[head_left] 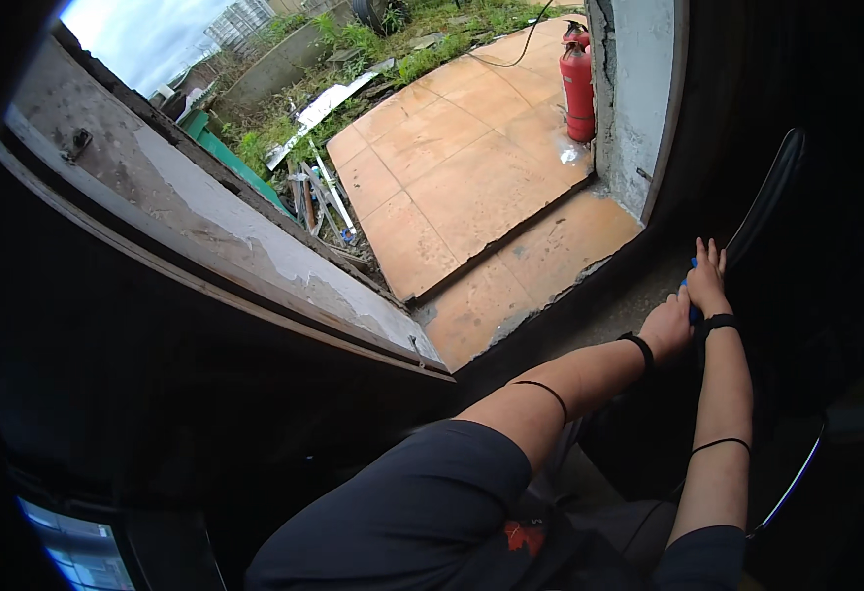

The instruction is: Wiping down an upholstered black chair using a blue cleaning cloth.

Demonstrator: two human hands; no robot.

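Observation:
Both my hands are together at the right, over a dark area beside the doorway. My left hand (666,325) is closed, its fingers bent round a small blue thing (694,315) whose kind I cannot make out. Right against it is my right hand (708,283), with its fingers stretched out and slightly apart. Some blue shows along the inner side of the right hand, and its palm is hidden. A black curved edge with a shiny rim (767,197) rises just beyond the right fingertips. Black bands circle both wrists and both forearms.
An open doorway with a peeling wall (186,187) on the left leads to an orange tiled step (452,158). A red fire extinguisher (577,94) stands by the right doorpost (639,98). Outside lie loose strips (324,202) and weeds. A shiny metal curve (792,483) shows beside my right arm.

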